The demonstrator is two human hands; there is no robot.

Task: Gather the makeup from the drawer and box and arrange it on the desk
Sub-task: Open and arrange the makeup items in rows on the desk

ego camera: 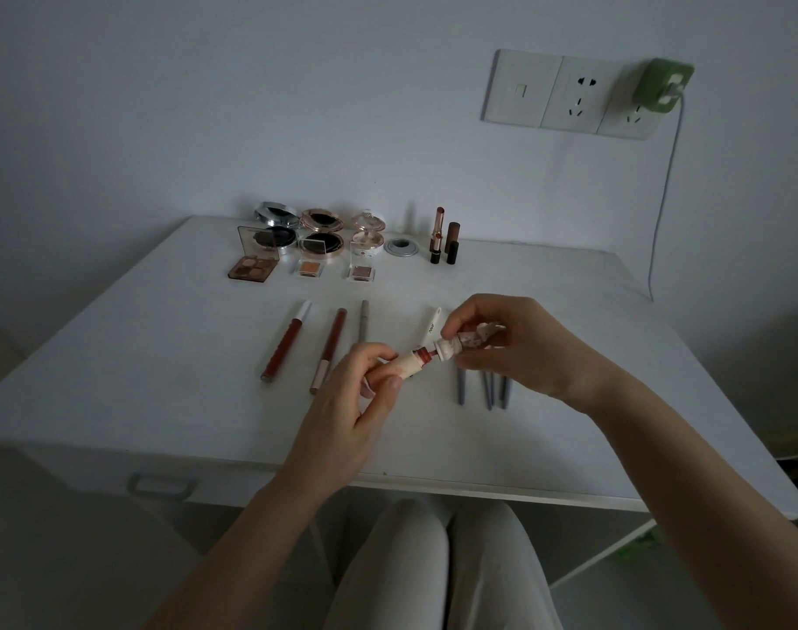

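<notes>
Gripping the lip gloss tube (408,365) is the left hand (356,402), its cap (467,341) (ajar) the right hand (515,347).

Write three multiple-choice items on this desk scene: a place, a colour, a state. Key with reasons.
1. Where do the upright lipsticks stand?
A. In a drawer.
B. At the back of the desk, right of the compacts.
C. At the front edge.
2. What colour is the charger plugged into the wall?
A. Red.
B. Black.
C. Green.
3. How is the held tube?
A. Cap drawn back, reddish neck showing.
B. Capped tight.
C. Lying flat.
Key: 1 B, they stand near the wall beside the compacts; 2 C, green casing; 3 A, left hand grips tube, right hand cap, neck exposed.
</notes>
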